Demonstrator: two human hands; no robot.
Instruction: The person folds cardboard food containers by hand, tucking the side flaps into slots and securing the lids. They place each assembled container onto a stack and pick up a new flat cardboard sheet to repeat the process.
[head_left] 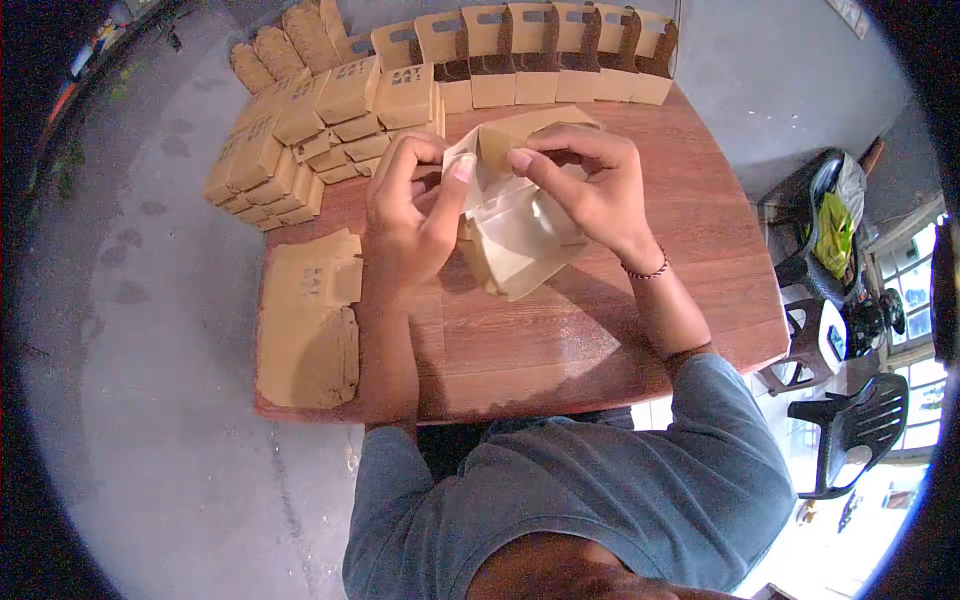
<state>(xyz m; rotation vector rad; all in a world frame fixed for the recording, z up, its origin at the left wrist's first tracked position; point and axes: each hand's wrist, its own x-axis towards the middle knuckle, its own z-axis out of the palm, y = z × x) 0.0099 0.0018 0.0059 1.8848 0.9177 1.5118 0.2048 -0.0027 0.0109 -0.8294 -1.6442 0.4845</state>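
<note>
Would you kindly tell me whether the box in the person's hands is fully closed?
No, the box between the left hand and the right hand is open, with its pale inside showing.

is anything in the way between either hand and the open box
Nothing visible: the left hand and right hand are both on the open box itself. The stacked boxes stand farther back on the left, clear of that contact.

One head cam; wide round-edged view, fwd & down past wearer's shirt (590,490) onto nearby tabletop (500,345)
</note>
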